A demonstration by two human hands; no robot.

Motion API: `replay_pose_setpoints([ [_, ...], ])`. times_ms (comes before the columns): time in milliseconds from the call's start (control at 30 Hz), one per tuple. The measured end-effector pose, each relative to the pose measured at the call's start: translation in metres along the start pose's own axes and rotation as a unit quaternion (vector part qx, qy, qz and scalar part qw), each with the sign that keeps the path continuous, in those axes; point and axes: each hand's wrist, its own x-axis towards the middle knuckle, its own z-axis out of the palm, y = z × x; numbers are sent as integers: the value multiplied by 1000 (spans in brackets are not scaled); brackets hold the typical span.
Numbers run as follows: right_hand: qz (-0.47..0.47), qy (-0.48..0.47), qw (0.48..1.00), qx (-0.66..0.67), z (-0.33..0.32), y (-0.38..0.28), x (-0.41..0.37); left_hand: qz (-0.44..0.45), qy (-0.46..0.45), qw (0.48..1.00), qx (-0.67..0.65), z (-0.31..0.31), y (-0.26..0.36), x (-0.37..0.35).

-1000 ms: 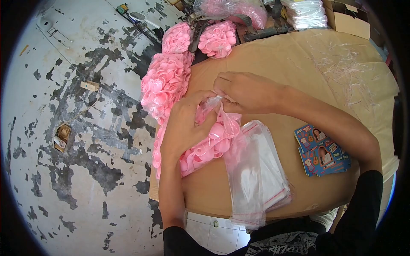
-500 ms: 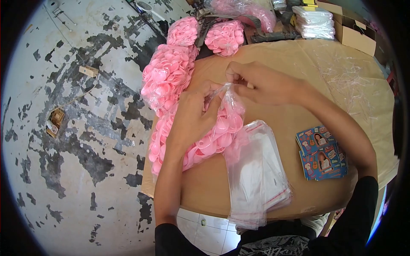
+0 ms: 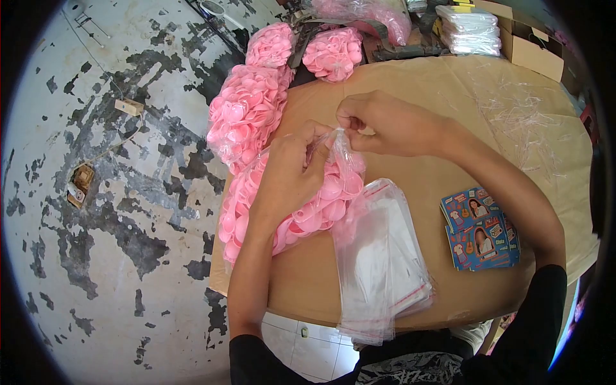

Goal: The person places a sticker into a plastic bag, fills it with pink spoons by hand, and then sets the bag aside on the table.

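Note:
A clear plastic bag (image 3: 327,205) full of pink, spoon-like plastic pieces lies on the brown-covered table, its neck gathered upward. My left hand (image 3: 294,170) is closed around that gathered neck. Just right of it, my right hand (image 3: 388,125) pinches at the top of the neck; whatever is between its fingertips is too small to make out. Part of the bag is hidden behind my left hand and forearm. Flat clear plastic sleeves (image 3: 382,263) lie against the bag's right side and reach over the table's front edge.
More filled bags of pink pieces (image 3: 247,109) line the table's left side. Printed blue cards (image 3: 481,234) lie under my right forearm. Loose clear strands (image 3: 520,122) are scattered at the right. Stacked clear packs (image 3: 470,31) and a cardboard box (image 3: 536,48) stand at the back.
The view has shifted slightly, so the table and bags appear a little further left. Both hands stay at the bag's neck, with the right fingers pinched slightly differently.

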Motion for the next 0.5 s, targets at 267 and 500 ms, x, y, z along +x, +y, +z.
replay_pose_setpoints([
  [267,-49,94,991,-85,21,3,0,-14,-6,1000,9,2,10,-1],
  [500,0,-17,1000,-16,6,-7,1,-5,13,998,56,2,3,0],
])
